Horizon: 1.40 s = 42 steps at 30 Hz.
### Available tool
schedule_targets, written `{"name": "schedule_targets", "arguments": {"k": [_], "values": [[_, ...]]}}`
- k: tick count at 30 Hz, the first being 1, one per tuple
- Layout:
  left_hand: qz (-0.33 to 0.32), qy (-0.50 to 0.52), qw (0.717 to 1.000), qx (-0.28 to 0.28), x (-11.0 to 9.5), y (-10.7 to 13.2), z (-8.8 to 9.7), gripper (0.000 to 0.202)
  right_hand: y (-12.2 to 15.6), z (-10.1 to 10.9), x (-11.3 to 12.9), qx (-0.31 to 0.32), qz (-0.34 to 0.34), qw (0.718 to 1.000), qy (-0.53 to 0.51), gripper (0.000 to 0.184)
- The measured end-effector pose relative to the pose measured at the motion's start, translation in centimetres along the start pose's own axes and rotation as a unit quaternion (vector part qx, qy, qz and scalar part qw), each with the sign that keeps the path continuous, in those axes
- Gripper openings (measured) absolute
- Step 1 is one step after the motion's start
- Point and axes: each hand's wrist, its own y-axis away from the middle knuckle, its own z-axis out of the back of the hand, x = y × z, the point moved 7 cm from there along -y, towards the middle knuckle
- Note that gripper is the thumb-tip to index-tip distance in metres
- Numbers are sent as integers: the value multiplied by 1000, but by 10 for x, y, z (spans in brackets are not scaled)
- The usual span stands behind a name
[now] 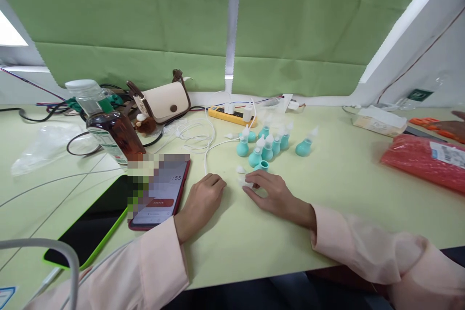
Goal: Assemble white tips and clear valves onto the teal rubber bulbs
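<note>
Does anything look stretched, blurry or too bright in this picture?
Head view: the brown bottle leans outward, perhaps from lens distortion; head view: a bright patch at upper left glares white; head view: the rightmost teal bulb's tip looks smeared, and blocky pixels cover part of the red-edged phone.

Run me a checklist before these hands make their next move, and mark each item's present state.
1. White piece held: ok, between the thumb and fingers of the right hand.
2. Left hand empty: cannot tell, its fingers curl down and hide the palm.
3. Open teal bulb without a tip: ok, its mouth shows bare.
4. Every tipped bulb upright: not ok, one teal bulb at the back lies on its side.
5. White cable well away from the left hand: not ok, it runs right up to it.
</note>
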Motion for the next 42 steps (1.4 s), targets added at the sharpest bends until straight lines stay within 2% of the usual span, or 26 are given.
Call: {"name": "schedule_targets", "arguments": {"k": [7, 10, 13, 16, 18, 21, 24, 29, 34, 42], "values": [[-8, -52, 998, 21, 4, 2, -12, 28, -3, -8, 4, 36, 53, 997, 53, 10], [-8, -65, 998, 15, 3, 3, -11, 28, -4, 5, 7, -11, 80, 993, 80, 10], [-18, -79, 997, 11, -6, 4, -6, 29, -9, 34, 9, -104, 113, 980, 130, 13], [-62, -93, 993, 25, -23, 5, -3, 37, -20, 58, -5, -158, 61, 971, 171, 21], [-85, -97, 991, 38, -32, 7, -3, 45, -26, 61, -19, -139, 11, 971, 193, 27], [-84, -100, 990, 58, -35, 10, -7, 41, -29, 50, -34, -79, -31, 974, 211, 31], [-60, -101, 991, 72, -30, 11, -11, 37, -27, 39, -42, -51, -52, 974, 213, 36], [-25, -119, 991, 64, -22, 11, -14, 45, -25, 31, -59, -44, -130, 974, 179, 33], [27, -154, 987, 29, -18, 11, -10, 48, -26, 31, -72, -42, -201, 972, 110, 34], [11, -143, 989, 37, -23, 11, -7, 35, -25, 25, -86, -46, -281, 959, -5, 38]]}}
